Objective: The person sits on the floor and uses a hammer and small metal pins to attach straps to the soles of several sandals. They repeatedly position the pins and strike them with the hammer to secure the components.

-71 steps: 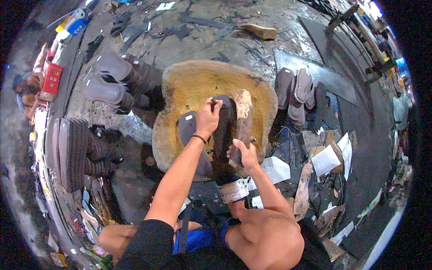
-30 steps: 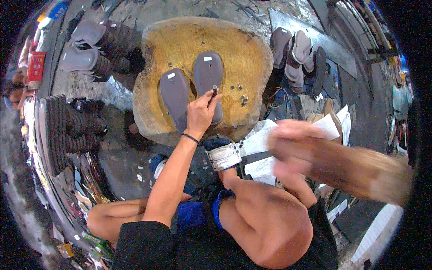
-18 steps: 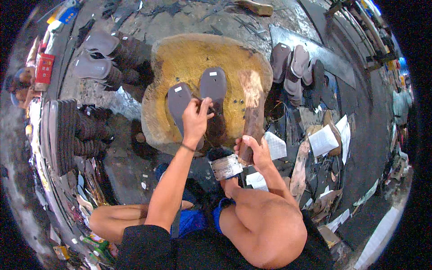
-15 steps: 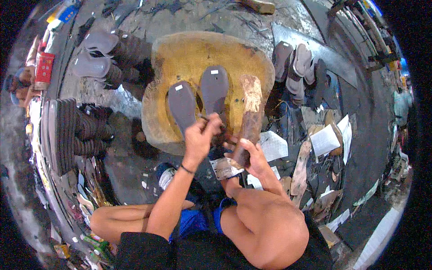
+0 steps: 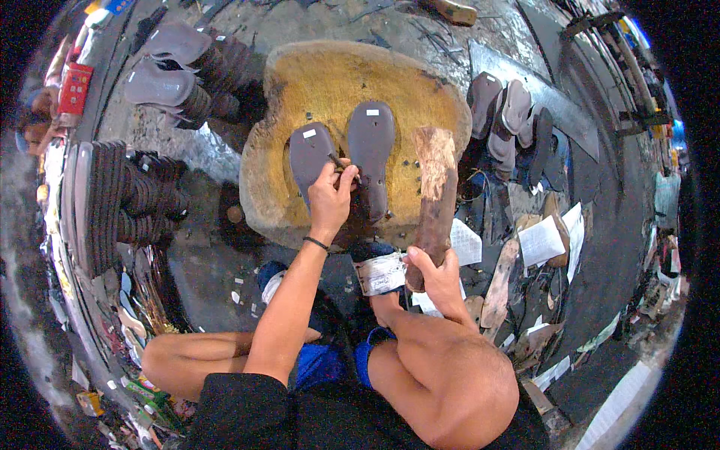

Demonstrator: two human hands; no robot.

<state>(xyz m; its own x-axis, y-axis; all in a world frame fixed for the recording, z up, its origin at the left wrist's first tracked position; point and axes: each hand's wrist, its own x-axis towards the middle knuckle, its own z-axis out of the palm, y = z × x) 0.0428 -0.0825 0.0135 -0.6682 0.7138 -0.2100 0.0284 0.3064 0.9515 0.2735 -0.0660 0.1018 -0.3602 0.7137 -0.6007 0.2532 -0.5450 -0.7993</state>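
Two dark brown sandal soles lie side by side on a round wooden block [image 5: 292,79]: the left sole [image 5: 310,150] and the right sole [image 5: 372,135], each with a small white sticker near its toe end. My left hand [image 5: 330,199] is closed in a pinch around a slim dark punch-like tool [image 5: 334,160], over the inner edge of the left sole. Whether its tip touches the sole cannot be made out. My right hand [image 5: 442,281] grips the lower end of a rough wooden club [image 5: 436,187], worn pale at its far end, right of the soles.
Stacked soles [image 5: 97,210] stand at the left, with another pile [image 5: 161,82] at the far left. More soles [image 5: 516,109] lie right of the block. Papers [image 5: 541,240] and scraps litter the right floor. My bent knees and feet are close to the block's near side.
My left hand has moved from between the soles' near ends up toward the left sole's middle, and the tool shows clearly. The club has shifted slightly right; the whole view has shifted a little.
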